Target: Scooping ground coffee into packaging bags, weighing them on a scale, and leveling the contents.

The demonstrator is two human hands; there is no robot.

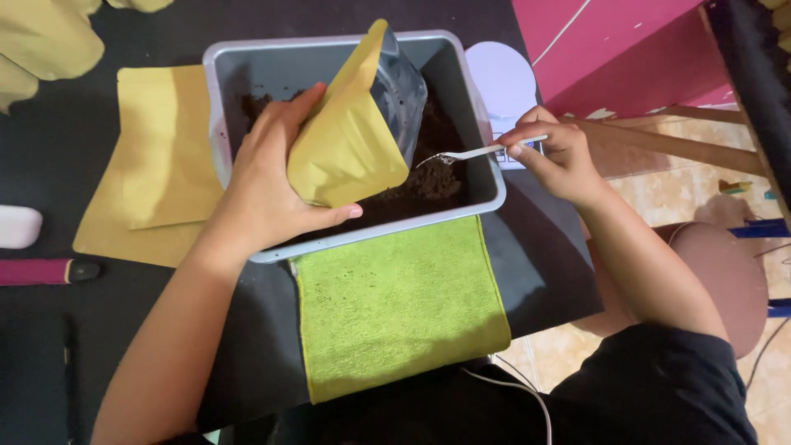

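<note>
Fingers of the left hand point(268, 185) are wrapped firmly around a yellow pouch point(346, 136), thumb along its lower edge, the rest curled behind its back face. That pouch hangs tilted over the grey tub point(482, 177), its long axis running from the lower corner by the thumb up and away, with its clear-windowed side facing the right hand point(556, 156). Right fingers are pinched together on the handle of a white spoon point(474, 152), which lies almost level, bowl pointing left toward the pouch's mouth and resting on the dark soil point(432, 185), I think, though the tip is hard to see. A green cloth point(400, 305) sits just before the tub.
</note>
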